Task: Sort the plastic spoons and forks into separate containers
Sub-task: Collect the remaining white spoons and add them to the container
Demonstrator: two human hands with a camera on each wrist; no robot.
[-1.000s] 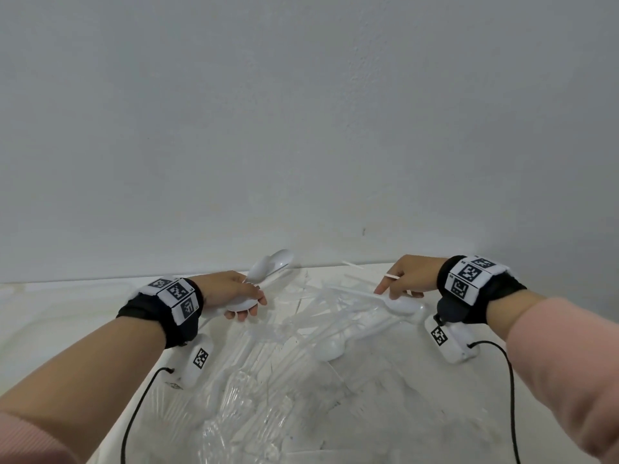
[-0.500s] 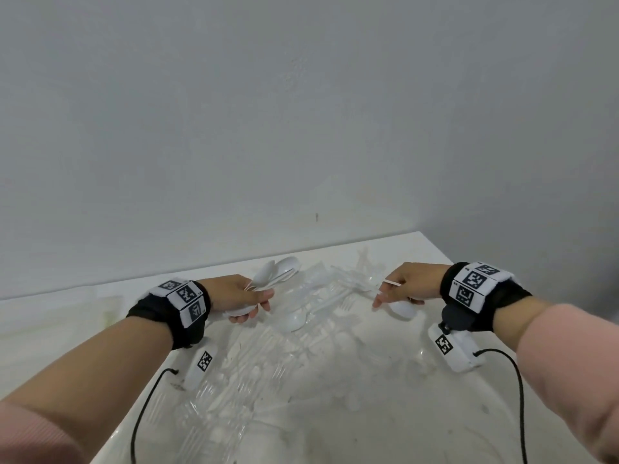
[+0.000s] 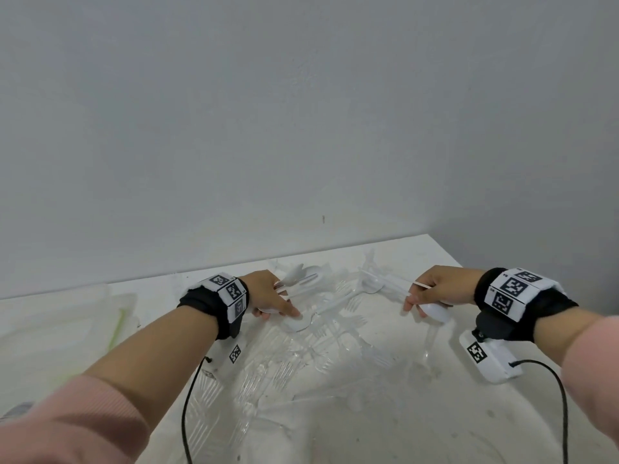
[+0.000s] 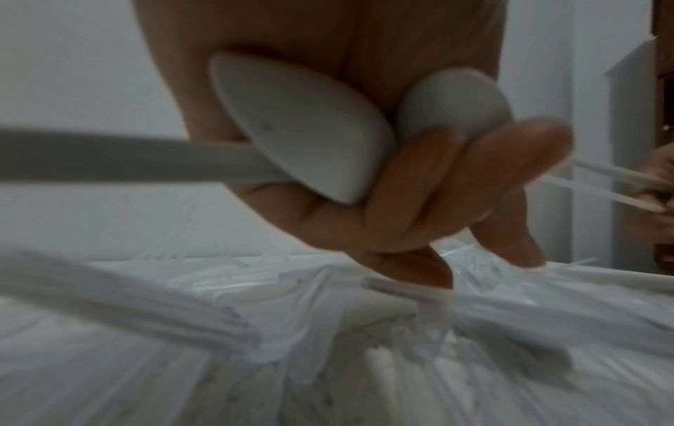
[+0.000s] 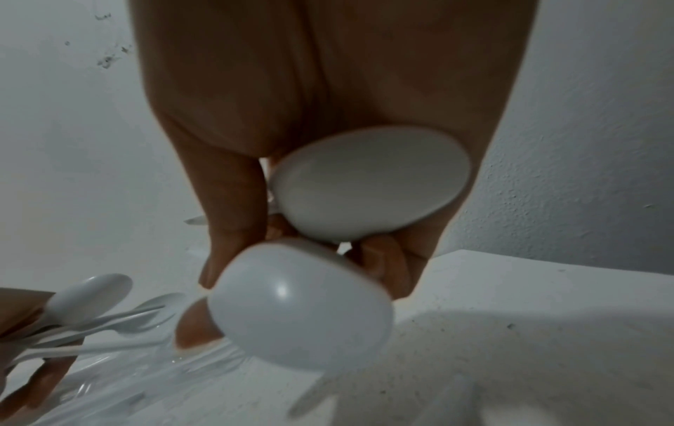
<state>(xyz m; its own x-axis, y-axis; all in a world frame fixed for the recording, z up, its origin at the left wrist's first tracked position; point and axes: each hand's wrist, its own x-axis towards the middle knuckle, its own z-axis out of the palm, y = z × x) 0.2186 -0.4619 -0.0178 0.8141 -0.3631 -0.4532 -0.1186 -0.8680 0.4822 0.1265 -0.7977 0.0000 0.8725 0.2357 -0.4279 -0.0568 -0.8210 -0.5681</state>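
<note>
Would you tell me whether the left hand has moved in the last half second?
Yes: the left hand has shifted right, nearer beneath the wall mark, reaching into the pile.

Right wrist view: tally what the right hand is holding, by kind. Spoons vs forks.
In the right hand:
Spoons: 2, both white
Forks: 0; the clear forks lie in the pile
Total held: 2

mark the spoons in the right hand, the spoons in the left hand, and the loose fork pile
right-hand spoons [image 5: 368, 187], right wrist view, bowl
left-hand spoons [image 4: 306, 129], left wrist view, bowl
fork pile [image 3: 338, 324], head view, tines
</note>
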